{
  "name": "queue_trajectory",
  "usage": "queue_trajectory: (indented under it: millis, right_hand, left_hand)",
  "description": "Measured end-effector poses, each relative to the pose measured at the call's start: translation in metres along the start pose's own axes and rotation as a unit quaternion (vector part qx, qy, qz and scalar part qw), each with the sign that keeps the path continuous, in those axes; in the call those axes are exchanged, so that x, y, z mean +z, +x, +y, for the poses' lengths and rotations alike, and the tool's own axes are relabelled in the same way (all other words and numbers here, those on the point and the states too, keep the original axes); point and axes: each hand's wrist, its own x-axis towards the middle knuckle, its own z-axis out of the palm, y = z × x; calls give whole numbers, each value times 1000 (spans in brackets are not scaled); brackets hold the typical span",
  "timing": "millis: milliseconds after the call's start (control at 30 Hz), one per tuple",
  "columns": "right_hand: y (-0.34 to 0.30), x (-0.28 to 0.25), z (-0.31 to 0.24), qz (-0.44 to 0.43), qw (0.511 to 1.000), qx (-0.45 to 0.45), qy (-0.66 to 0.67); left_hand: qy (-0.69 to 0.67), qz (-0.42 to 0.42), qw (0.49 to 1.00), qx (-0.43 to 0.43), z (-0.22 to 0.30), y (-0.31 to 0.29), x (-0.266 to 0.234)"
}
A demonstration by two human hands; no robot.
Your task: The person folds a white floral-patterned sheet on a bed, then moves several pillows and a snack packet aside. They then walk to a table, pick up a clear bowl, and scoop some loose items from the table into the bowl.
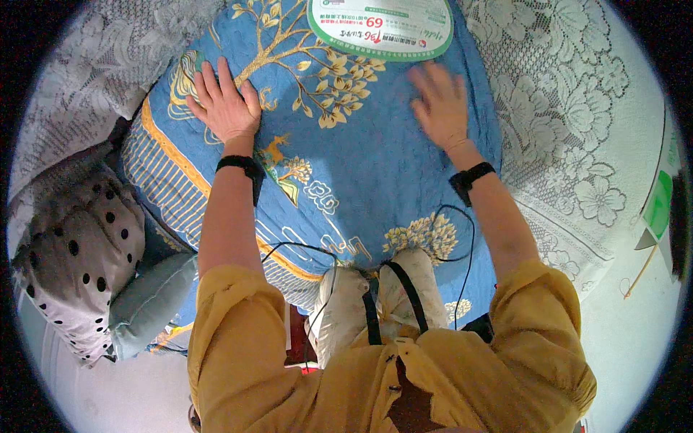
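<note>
Head view: a blue bedcover lies spread in front of the person, filling the middle — its surface looks quilted and softly puckered, with a gold tree and leaves across the top, a small golden deer, white cloud outlines, and an orange band beside pale stripes along its left side. The left hand rests palm-down on it, fingers spread. The right hand is over the upper right part, blurred, fingers slightly parted — whether it touches, I cannot tell. A white-and-green card lies at the top, between lace cloths on either side.
</note>
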Motion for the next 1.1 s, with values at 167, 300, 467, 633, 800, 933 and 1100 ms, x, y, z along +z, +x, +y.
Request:
queue_trajectory:
  millis: [167,300,467,633,800,933,1100]
  right_hand:
    - [-7,23,12,113,989,92,23]
    - [-4,18,19,104,993,50,33]
    - [0,22,44,111,992,-16,50]
    - [0,21,44,147,983,-6,105]
    - [-25,2,29,154,986,18,64]
    - [-109,-24,23,76,995,39,53]
    - [-181,-129,55,-49,969,85,225]
  left_hand:
    - [13,3,1000,6,-1,2,0]
    - [29,7,999,16,-1,4,0]
    - [40,16,999,33,-2,-2,3]
    - [143,-58,988,27,1,10,-11]
    - [96,-204,974,-12,41,-31,-58]
    - [109,-274,953,72,107,-152,-115]
    - [-18,-535,841,81,127,-232,-170]
